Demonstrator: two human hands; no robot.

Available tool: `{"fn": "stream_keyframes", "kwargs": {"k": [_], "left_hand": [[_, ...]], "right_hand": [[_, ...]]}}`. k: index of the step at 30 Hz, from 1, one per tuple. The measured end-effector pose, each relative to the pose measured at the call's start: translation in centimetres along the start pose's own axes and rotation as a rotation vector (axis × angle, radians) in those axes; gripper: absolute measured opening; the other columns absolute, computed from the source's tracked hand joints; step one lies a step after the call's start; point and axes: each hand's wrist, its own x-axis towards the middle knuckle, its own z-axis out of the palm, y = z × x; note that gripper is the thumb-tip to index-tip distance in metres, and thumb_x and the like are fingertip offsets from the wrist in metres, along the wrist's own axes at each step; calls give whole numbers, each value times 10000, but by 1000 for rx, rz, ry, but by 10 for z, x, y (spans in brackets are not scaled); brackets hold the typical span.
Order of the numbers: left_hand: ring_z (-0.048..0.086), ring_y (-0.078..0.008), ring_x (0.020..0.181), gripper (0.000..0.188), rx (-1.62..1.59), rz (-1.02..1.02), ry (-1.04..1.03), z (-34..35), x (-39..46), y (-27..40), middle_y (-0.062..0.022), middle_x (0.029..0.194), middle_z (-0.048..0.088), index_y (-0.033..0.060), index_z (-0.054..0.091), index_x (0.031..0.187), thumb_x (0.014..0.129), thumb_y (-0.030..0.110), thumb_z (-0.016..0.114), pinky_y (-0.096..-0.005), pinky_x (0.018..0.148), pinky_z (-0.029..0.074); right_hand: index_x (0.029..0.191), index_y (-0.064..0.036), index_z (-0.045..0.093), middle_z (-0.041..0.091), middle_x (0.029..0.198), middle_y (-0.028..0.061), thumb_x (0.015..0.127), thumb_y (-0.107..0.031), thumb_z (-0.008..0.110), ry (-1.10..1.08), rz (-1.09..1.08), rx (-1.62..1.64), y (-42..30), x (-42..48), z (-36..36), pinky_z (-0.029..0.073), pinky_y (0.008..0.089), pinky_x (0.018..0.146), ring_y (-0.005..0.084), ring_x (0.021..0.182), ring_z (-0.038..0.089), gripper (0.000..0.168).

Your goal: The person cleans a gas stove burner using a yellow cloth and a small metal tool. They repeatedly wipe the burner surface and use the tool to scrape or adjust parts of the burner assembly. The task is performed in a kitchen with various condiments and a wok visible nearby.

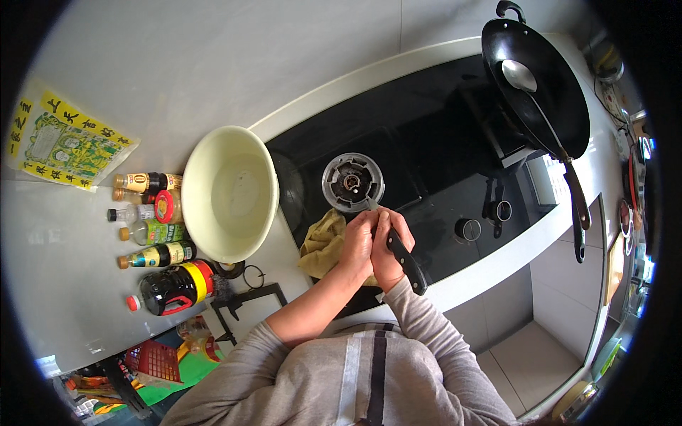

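My right hand (390, 250) grips a knife (407, 263) whose black riveted handle slants back past my wrist. Pressed against it, my left hand (358, 245) closes around the front of the same knife; most of the blade is hidden by my fingers. The bare metal tip pokes out beyond my thumbs, at the near rim of a round gas burner (331, 183). Dark residue shows inside the burner's metal ring. A crumpled tan cloth (322, 242) lies beside my left hand on the black glass cooktop (421, 160).
Left of the cooktop stands a pale yellow basin (229, 186), apparently holding water. Several sauce bottles (160, 253) line the counter beyond it. A black pan support (272, 293) lies near my left forearm. At right, a wok (559, 90) holds a metal ladle (519, 77); control knobs (471, 230) sit nearer.
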Motion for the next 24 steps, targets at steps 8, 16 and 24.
{"fn": "stream_keyframes", "kwargs": {"k": [8,16,24], "left_hand": [[576,-83,860,206,-27,17,-88,-3,1,-1,5,923,601,40,632,978,1020,156,466,-226,799,485],[574,-83,837,184,-208,-8,-170,-16,0,-7,11,914,595,50,616,935,1013,141,477,-236,792,493],[573,-80,831,169,-142,2,-143,-4,0,-3,14,891,589,53,618,926,1008,141,500,-235,783,498]], "right_hand": [[968,13,643,679,892,182,912,-13,611,-45,-125,-49,2,2,-3,545,340,725,298,781,683,70],[962,17,643,678,894,184,906,-7,613,-78,-89,-52,-2,-5,-3,545,342,745,298,790,686,68],[951,14,647,682,878,170,915,-28,620,-59,-71,-36,-2,-1,-5,546,331,724,273,772,690,62]]}}
